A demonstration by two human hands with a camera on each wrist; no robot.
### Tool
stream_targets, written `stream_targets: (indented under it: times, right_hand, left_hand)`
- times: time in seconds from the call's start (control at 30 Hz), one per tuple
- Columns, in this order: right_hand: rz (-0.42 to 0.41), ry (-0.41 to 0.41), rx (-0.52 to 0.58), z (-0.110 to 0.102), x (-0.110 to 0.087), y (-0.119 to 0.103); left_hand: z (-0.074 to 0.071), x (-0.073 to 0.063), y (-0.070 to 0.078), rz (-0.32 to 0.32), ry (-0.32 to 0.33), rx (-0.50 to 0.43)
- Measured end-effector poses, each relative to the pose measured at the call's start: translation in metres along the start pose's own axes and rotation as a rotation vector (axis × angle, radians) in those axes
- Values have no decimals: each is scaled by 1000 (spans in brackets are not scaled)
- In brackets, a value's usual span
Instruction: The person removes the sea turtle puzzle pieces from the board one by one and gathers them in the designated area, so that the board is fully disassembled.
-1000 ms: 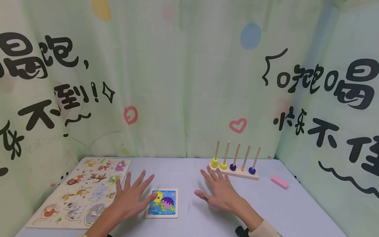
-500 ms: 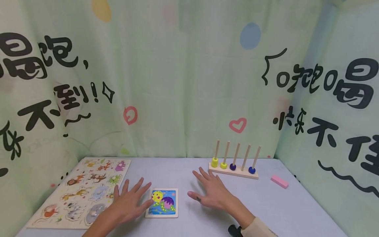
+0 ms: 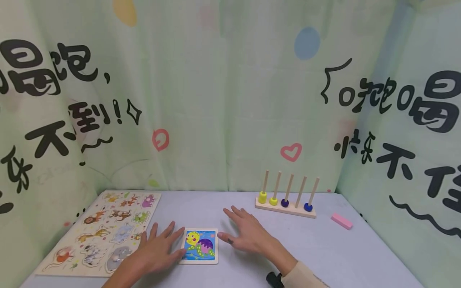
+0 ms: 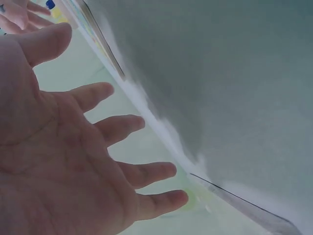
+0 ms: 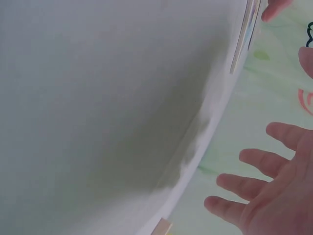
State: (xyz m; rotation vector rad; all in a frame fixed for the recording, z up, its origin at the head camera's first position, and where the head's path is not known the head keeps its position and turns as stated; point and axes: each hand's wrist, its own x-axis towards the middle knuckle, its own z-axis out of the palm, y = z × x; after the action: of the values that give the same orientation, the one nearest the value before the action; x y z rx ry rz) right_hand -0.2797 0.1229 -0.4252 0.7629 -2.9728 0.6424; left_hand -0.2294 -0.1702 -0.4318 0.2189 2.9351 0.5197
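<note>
A small square puzzle (image 3: pixel 200 245) with a yellow and purple turtle picture lies at the middle front of the table, between the hands. My left hand (image 3: pixel 155 250) hovers just left of it, fingers spread, the thumb overlapping its left edge in the head view. On the other side, my right hand (image 3: pixel 248 235) is held above the table with fingers spread and its thumb tip close to the puzzle's right edge. Both wrist views show the palms facing the table with nothing held, the left palm (image 4: pixel 63 161) and the right fingers (image 5: pixel 259 161) well apart from the tabletop.
A large animal puzzle board (image 3: pixel 99 232) lies on the left, partly behind the left forearm. At the back right stands a wooden peg stand (image 3: pixel 286 207) with yellow and blue beads. A pink block (image 3: pixel 341 221) lies farther right. Printed curtains (image 3: pixel 227 100) enclose the table (image 3: pixel 317 256).
My right hand has moved left, toward the turtle puzzle and away from the peg stand. The left hand has lowered slightly toward me. Objects on the table stay put.
</note>
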Motion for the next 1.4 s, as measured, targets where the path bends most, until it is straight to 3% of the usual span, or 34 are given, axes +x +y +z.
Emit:
stream_targets:
  times: [0.5, 0.8, 1.4]
  right_hand:
    - [-73, -81, 12, 19, 24, -34]
    - [-116, -65, 32, 31, 42, -51]
    - [-124, -127, 131, 43, 68, -59]
  left_hand:
    - [1, -1, -4, 4, -51, 17]
    - [1, -2, -2, 5, -57, 10]
    - [1, 0, 4, -28, -98, 25]
